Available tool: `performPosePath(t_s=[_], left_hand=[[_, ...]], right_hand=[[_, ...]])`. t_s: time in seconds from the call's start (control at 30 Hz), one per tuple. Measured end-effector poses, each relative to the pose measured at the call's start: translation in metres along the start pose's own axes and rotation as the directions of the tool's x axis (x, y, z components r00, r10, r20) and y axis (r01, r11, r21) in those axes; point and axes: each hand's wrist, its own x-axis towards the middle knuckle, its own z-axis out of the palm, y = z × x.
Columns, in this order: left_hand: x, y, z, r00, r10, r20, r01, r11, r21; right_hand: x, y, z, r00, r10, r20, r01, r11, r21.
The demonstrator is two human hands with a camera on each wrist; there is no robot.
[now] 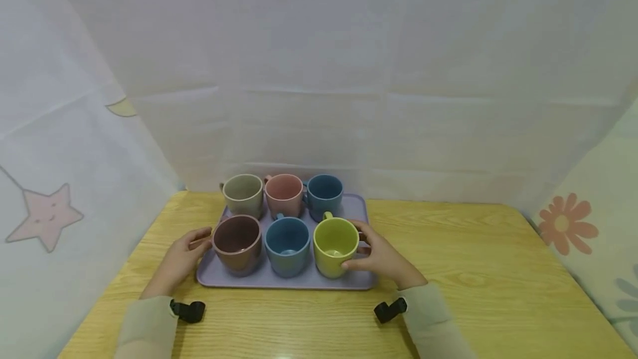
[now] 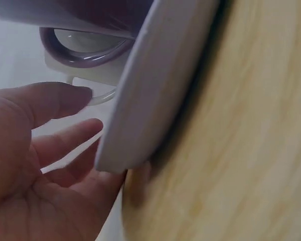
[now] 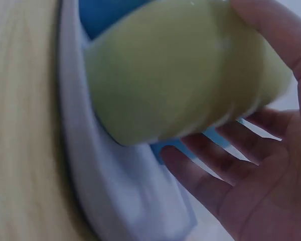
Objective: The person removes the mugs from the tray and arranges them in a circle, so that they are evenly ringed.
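Observation:
A lilac tray [image 1: 349,283] carries several mugs in two rows. At its front right corner my right hand [image 1: 382,259] holds a yellow mug [image 1: 328,259], thumb on the near side and fingers round the far side. In the right wrist view the fingertips [image 3: 173,153] lie along the yellow wall of the mug. My left hand [image 1: 180,261] is at the tray's left edge, beside a brownish-purple mug [image 1: 241,259]. The left wrist view shows its thumb [image 2: 65,98] extended and its fingers loosely bent by the tray rim [image 2: 150,85].
Between the brown and yellow mugs stands a blue mug [image 1: 287,259]. Behind them are a grey mug [image 1: 244,204], a pink mug [image 1: 284,204] and a darker blue mug [image 1: 324,201]. The tray lies on a wooden table [image 1: 473,270], with white cloth [image 1: 399,71] hanging behind.

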Motion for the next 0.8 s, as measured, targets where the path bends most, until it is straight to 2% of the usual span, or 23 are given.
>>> performPosePath(t_s=[0.2, 0.3, 0.57, 0.8], left_hand=[[0.003, -0.012, 0.001, 0.998, 0.064, 0.008, -0.062, 0.992, -0.11], [0.003, -0.017, 0.001, 0.997, 0.079, 0.002, -0.078, 0.988, -0.135], [0.001, -0.022, 0.0, 0.996, 0.084, -0.018, -0.086, 0.991, -0.107], [0.003, -0.025, 0.001, 0.994, 0.11, -0.022, -0.112, 0.984, -0.135]], right_hand=[[0.001, 0.002, 0.009, 0.999, 0.044, -0.031, -0.044, 0.999, 0.016], [0.001, 0.002, 0.013, 0.997, 0.055, -0.05, -0.054, 0.998, 0.027], [0.002, 0.005, 0.018, 0.995, 0.048, -0.083, -0.049, 0.999, -0.01], [0.003, 0.003, 0.017, 0.992, 0.042, -0.122, -0.045, 0.999, -0.025]])
